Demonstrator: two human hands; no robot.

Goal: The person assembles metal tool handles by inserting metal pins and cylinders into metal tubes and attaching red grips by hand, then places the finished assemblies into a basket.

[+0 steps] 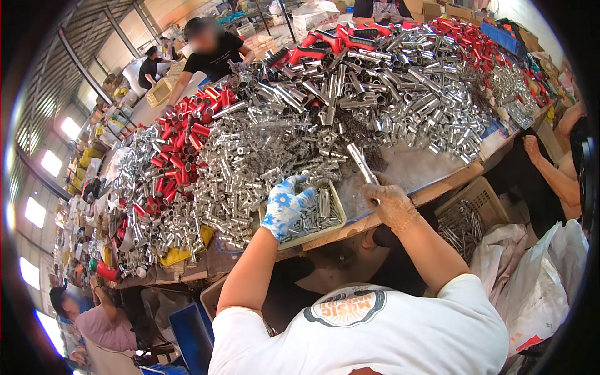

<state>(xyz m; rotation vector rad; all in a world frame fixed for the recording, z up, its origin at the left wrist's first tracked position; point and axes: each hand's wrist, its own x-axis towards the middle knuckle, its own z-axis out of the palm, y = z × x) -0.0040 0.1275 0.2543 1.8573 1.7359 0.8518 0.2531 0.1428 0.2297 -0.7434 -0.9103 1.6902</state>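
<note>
My right hand [392, 203] is closed around a shiny metal tube [359, 161], which tilts up and away to the left over the table's front edge. To its left, my left hand [287, 201], in a white glove with blue flowers, hovers at a pale plastic tray [342, 212]. Its fingers are apart, and no held thing shows in them. Slim metal parts [322, 209] fill the tray. Just beyond it rises a large heap of small metal fittings [250, 144].
More chrome tubes [400, 94] and red-handled parts [325, 42] cover the table [406, 165]. Below its wooden edge, a beige crate [484, 200] holds metal rods beside white plastic bags [531, 281]. Co-workers sit across [215, 56], at the left [106, 319] and at the right [559, 169].
</note>
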